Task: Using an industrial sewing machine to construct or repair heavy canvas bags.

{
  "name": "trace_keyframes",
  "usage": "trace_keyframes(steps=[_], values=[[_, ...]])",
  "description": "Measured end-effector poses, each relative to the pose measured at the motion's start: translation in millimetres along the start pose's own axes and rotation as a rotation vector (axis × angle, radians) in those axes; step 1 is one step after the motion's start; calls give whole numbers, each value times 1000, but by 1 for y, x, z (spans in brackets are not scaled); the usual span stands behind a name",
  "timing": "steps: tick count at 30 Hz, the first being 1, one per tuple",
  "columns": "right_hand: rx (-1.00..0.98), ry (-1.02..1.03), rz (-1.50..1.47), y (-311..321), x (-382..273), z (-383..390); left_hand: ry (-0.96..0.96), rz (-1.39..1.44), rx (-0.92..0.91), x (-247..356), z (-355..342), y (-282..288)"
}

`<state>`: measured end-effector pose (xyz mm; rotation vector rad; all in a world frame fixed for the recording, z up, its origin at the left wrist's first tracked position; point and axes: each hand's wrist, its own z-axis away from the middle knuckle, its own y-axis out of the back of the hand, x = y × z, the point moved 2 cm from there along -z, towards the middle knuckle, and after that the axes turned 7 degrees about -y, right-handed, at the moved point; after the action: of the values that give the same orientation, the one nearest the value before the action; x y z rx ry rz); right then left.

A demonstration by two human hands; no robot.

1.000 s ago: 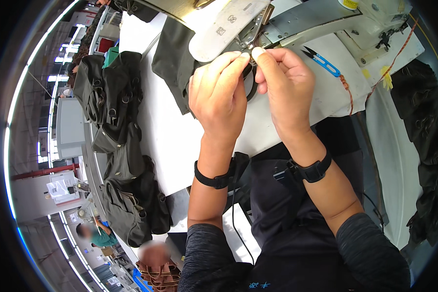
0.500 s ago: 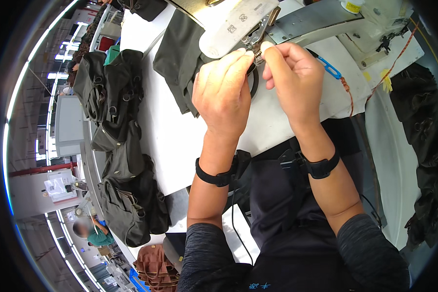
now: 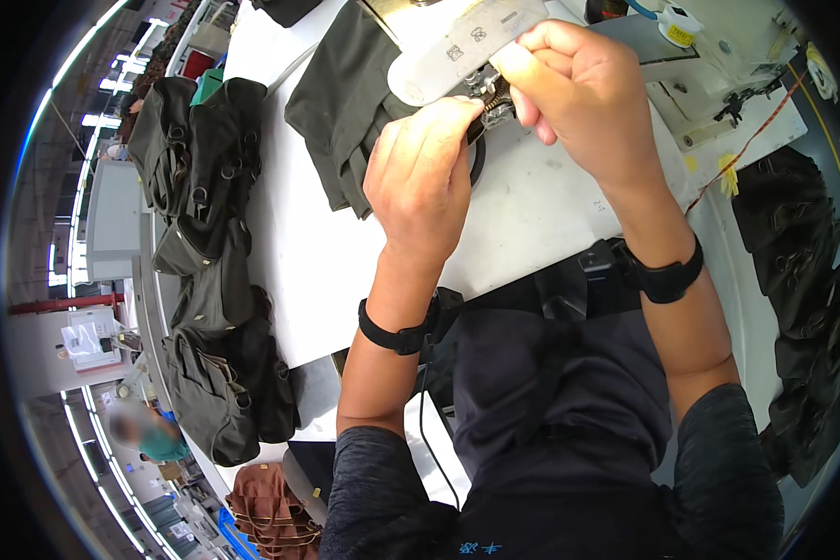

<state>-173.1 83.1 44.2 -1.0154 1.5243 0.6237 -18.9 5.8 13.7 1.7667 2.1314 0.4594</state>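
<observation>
A light-coloured sewing machine head reaches over the white table. By its small metal parts and coiled spring, my left hand is closed, thumb and fingertips pinched together. My right hand is also closed in a pinch, higher up and to the right, in front of the machine head. What either pinch holds is too small to make out. Dark olive fabric lies folded on the table, left of my left hand. A black band circles each of my wrists.
Dark olive bags line the table's left side. Reddish-brown bags are stacked at lower left. More dark fabric pieces hang at far right. A small white bottle stands at upper right near a reddish cord. A person sits far left.
My right hand has moved up and right, away from my left fingertips. My left hand stays near the metal parts. The blue tool by my right hand is no longer visible there.
</observation>
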Motion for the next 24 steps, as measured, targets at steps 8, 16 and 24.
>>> trace_keyframes(steps=[8,16,24], values=[[18,-38,198,-2,5,-1,7,72,43,-5,2,-2],[-23,-47,184,0,6,-2,37,18,42,-3,0,-2],[-53,-33,205,0,-6,-2,13,14,8,-8,-1,1]])
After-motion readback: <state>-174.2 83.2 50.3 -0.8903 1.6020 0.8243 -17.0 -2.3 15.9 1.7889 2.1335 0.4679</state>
